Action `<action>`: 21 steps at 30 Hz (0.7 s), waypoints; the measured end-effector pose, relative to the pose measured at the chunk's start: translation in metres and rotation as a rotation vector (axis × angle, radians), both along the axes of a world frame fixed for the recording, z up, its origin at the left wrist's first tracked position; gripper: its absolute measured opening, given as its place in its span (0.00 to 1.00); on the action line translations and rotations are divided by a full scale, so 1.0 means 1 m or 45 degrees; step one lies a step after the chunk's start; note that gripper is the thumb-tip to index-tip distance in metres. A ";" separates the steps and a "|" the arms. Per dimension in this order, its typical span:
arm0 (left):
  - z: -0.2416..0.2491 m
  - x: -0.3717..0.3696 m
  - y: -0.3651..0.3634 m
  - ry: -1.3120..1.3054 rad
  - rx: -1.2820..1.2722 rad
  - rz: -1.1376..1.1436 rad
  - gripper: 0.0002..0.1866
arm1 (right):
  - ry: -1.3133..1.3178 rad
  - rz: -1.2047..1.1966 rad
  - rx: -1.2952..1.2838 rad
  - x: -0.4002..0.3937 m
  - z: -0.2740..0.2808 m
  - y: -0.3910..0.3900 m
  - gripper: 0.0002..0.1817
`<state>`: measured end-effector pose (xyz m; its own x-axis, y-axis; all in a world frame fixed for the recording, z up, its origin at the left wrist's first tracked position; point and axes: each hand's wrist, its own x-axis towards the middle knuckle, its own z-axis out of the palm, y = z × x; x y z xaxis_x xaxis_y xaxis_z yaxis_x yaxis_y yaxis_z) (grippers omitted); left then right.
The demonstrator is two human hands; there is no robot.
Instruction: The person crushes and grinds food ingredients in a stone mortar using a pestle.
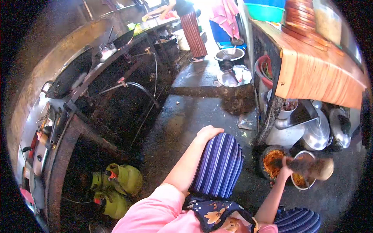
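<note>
While my left hand [210, 132] lies open on my striped knee [219, 165], my right hand [286, 169] grips the blurred pestle [316, 168] around its middle, lower end over reddish paste [269, 160] in the dark mortar [264, 173], just beside the pot [305, 153].

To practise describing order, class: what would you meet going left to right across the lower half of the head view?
Green gas cylinders → left hand → dark bowl of orange-brown food → metal pot.

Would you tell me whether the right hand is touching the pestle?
Touching: the head view shows the right hand closed around the pestle.
</note>
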<state>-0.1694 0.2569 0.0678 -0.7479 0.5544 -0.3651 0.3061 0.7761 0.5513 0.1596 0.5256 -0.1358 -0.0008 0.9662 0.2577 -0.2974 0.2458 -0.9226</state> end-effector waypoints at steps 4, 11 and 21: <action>0.026 0.011 -0.003 0.109 -0.153 0.036 0.31 | -0.263 -0.048 0.250 0.013 0.165 -0.027 0.08; 0.000 -0.004 0.001 0.054 -0.083 0.034 0.32 | -0.100 0.053 0.038 0.001 0.068 -0.015 0.15; 0.008 -0.003 -0.004 0.099 0.016 -0.188 0.32 | -0.187 0.092 0.170 0.017 0.190 -0.035 0.09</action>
<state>-0.1723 0.2527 0.0753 -0.6838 0.6644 -0.3017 0.4584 0.7128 0.5308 0.1765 0.4907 0.0547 -0.1161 0.9196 0.3752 -0.1836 0.3514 -0.9181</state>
